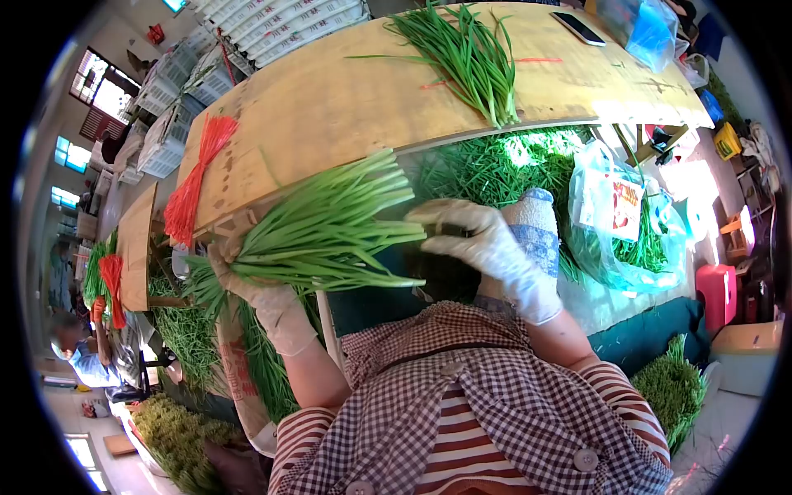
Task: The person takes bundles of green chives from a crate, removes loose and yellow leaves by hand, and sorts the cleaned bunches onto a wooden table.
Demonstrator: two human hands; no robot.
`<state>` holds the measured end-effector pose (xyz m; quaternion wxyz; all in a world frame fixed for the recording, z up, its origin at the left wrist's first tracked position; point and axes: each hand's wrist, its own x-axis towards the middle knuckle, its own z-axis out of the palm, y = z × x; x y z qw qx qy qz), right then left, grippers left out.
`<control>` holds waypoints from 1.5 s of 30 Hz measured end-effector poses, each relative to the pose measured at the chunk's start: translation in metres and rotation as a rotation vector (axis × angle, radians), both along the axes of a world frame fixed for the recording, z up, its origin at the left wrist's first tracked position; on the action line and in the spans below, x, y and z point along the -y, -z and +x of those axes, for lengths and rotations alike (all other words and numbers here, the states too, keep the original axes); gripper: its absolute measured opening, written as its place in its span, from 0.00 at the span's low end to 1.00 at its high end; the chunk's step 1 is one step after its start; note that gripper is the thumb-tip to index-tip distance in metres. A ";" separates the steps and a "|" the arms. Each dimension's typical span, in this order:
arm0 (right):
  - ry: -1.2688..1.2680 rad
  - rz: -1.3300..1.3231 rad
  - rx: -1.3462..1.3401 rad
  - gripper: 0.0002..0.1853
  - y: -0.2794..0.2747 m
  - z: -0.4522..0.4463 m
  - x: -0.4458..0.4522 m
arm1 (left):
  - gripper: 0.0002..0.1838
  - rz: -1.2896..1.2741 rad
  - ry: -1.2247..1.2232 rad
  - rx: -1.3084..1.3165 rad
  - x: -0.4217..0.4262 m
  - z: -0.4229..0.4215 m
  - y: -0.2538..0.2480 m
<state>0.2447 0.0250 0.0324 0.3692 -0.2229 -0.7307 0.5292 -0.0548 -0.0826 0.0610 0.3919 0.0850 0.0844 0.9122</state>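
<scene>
Left hand (262,297): closed around green stalks (330,227).
Right hand (487,243): partly open, empty, beside stalk ends.

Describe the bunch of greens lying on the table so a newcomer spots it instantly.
Find the big yellow wooden table curving across the top of the view. Right of its middle, just left of the phone, lies the green bunch. Unlike the held bunch in the left hand, it rests on the wood, with red strips beside it.
</scene>
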 end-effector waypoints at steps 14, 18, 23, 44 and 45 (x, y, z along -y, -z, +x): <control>0.411 0.499 0.365 0.07 0.031 -0.023 -0.014 | 0.18 -0.111 -0.015 -0.161 -0.009 -0.008 0.011; 0.841 0.291 0.442 0.06 0.077 0.026 -0.054 | 0.17 0.024 0.247 -0.073 0.004 -0.029 0.013; 0.178 -0.218 0.021 0.12 0.042 0.008 -0.029 | 0.17 -0.016 0.106 -0.178 -0.003 -0.031 0.022; 0.046 -0.559 -0.100 0.13 0.007 -0.022 -0.020 | 0.19 -0.099 -0.009 -0.212 -0.012 -0.023 0.017; 0.033 -0.495 -0.067 0.13 0.005 -0.022 -0.021 | 0.19 -0.150 -0.108 -0.215 -0.011 -0.022 0.016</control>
